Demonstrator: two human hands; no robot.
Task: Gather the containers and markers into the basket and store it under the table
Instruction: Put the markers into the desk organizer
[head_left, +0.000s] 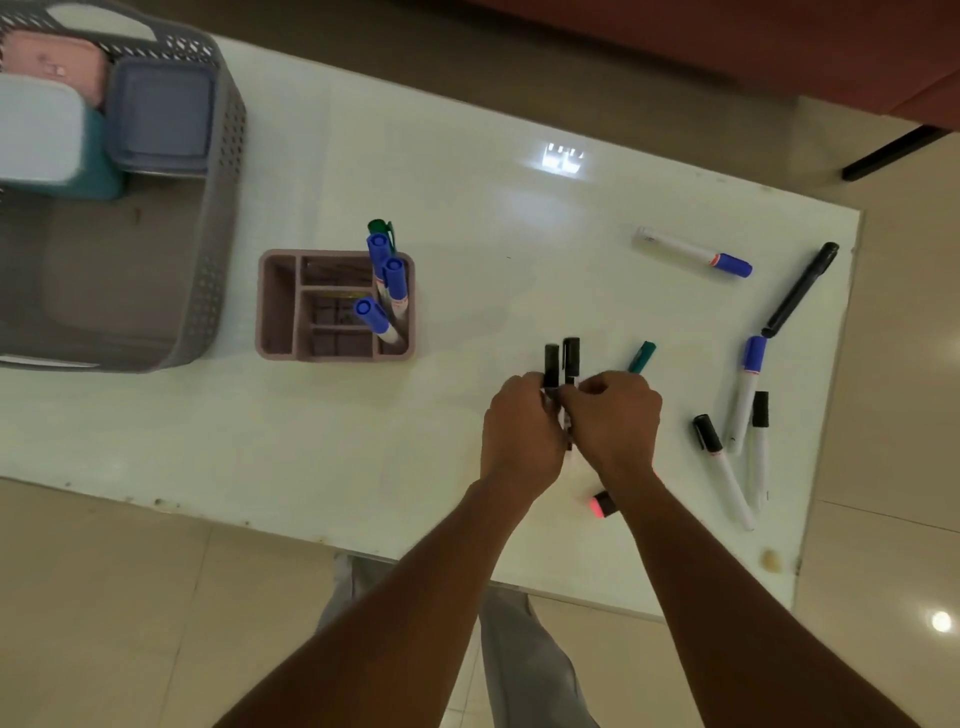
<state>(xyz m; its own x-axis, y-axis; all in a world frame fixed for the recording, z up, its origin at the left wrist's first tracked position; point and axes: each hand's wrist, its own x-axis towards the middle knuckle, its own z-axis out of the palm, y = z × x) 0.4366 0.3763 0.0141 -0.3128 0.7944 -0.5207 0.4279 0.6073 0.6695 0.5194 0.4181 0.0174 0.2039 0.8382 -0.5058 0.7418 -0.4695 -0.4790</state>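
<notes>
The main risk is a marker slipping from the bundle (561, 361): the round barrels are pressed together between two hands, and if either hand lets go before the other has a firm hold, one may drop, roll over the glossy surface (467, 234) and go off the near edge onto the floor. The pink highlighter (603, 504) lies partly under the right forearm, near that edge, and a careless pull back of the arm may sweep it off. Carrying too many at once to the organizer (335, 306) may also jam them against the blue markers (387, 280) standing in its right-hand slots. Both arms reach forward from the near side and meet over the middle of the surface. The left hand (522, 421) and right hand (613, 415) touch, backs up, fingers curled, each grip clamped on the bundle, whose two black caps stick up between them. A teal marker (642, 356) pokes out beyond the right hand; whether that hand holds it I cannot tell. More markers lie loose to the right, among them a long black one (800, 288) by the far corner. The basket (218, 218) sits at the left end with containers (161, 111) inside, well apart from the hands.
</notes>
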